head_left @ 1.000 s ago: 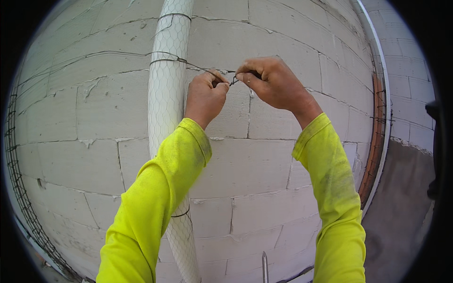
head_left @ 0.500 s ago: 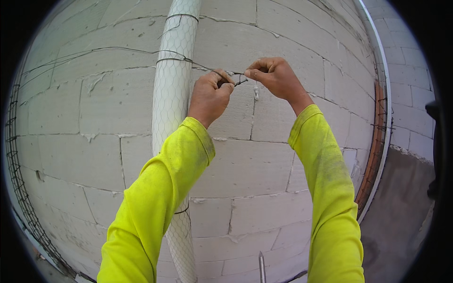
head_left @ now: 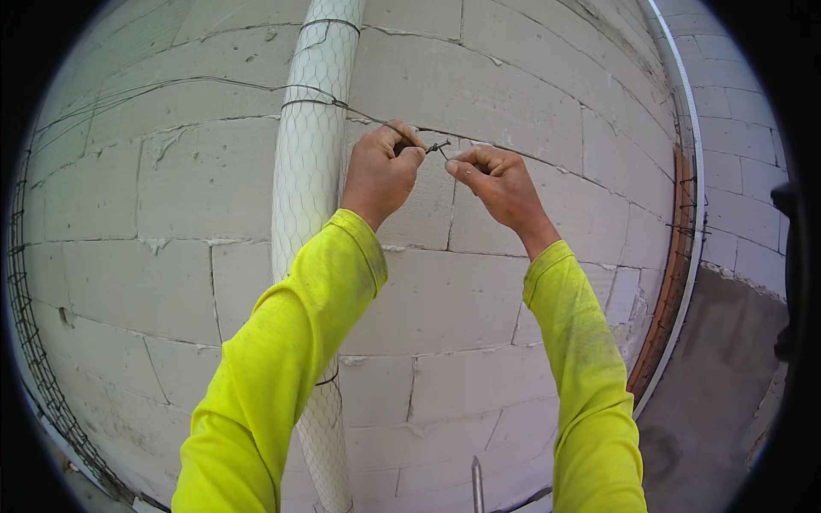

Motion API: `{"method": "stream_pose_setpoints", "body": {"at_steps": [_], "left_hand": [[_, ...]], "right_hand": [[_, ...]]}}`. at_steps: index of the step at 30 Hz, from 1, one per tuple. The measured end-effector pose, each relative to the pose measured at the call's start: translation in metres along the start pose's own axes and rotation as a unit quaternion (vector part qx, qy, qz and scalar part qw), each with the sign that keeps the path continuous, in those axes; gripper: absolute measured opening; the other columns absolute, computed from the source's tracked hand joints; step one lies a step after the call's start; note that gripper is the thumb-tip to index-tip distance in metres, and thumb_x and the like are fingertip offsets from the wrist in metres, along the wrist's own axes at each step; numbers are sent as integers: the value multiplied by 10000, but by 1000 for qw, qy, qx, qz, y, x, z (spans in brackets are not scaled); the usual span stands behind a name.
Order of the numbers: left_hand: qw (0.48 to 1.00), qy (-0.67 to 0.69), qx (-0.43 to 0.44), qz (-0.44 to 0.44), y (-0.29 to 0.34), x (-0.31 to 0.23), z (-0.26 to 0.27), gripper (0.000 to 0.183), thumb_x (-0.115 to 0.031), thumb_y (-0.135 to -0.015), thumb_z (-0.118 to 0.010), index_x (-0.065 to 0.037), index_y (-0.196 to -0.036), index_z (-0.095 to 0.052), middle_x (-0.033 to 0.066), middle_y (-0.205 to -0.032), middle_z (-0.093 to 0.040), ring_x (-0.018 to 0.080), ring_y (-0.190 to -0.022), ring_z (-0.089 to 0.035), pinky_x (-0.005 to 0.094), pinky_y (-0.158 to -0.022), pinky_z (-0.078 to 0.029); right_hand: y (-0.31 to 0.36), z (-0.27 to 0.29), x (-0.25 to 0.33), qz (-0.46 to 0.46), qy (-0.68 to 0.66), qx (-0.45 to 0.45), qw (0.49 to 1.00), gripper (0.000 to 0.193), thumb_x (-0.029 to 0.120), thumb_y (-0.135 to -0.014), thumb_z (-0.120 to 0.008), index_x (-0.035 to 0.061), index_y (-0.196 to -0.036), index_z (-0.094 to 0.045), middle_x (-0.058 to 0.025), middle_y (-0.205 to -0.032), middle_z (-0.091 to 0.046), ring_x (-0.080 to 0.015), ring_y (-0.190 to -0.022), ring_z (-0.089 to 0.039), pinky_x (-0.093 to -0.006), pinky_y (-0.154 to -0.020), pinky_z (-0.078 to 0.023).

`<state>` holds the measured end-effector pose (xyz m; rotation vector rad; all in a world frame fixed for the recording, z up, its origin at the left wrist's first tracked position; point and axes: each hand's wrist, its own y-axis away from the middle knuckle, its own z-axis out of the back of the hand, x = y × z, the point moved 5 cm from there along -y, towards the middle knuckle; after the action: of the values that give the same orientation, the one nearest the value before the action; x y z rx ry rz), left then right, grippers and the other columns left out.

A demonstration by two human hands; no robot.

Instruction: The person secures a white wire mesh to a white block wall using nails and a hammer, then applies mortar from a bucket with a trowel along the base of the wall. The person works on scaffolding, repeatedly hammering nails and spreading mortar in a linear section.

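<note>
A white pipe wrapped in hexagonal wire mesh runs down a block wall. Dark wire loops round it and stretches right to my hands. My left hand is closed, pinching this wire just right of the pipe. A small twisted knot sticks out beyond its fingertips. My right hand is closed too, its thumb and forefinger pinching a short loose wire end beside the knot. Long strands of wire trail off leftward from the pipe. More wire ties circle the pipe above and lower down.
Pale block wall with rough mortar joints lies behind everything. A steel rebar cage stands along the left edge. At right are a reddish-brown strip and a pale metal edge. A pointed metal rod rises at the bottom.
My right hand has dropped slightly, swinging the wire end from above the knot to below it on the right. My left hand has stayed nearly in place, still pinching the wire.
</note>
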<state>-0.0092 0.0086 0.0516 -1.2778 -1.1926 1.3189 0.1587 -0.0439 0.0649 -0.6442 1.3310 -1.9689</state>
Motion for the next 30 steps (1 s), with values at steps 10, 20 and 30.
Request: {"method": "stream_pose_setpoints", "body": {"at_steps": [10,20,30], "left_hand": [[999,13,23,22,2,2,2,49,-44,-860,-611,-23,-855,-656,1,-732,-592,80,-657,-496,249,-595,-416],[998,60,-2,6,5,0,-4,51,-66,-886,-634,-27,-903,-661,-1,-767,-619,61,-673,-519,218,-576,-413],[997,56,-14,42,5,13,-3,85,-36,-844,-611,21,-882,-661,41,-717,-624,105,-646,-538,277,-597,-451]], "right_hand": [[-73,10,23,92,66,173,978,165,208,-853,-754,48,-888,-741,-51,-661,-630,-140,-581,-545,-292,-551,-447],[27,-57,-17,-63,-356,-144,921,191,191,-925,-713,28,-828,-687,22,-657,-569,-61,-551,-443,-244,-518,-388],[16,-25,49,106,162,-34,981,142,113,-898,-636,-6,-822,-648,-106,-684,-642,-238,-588,-566,-347,-579,-458]]}}
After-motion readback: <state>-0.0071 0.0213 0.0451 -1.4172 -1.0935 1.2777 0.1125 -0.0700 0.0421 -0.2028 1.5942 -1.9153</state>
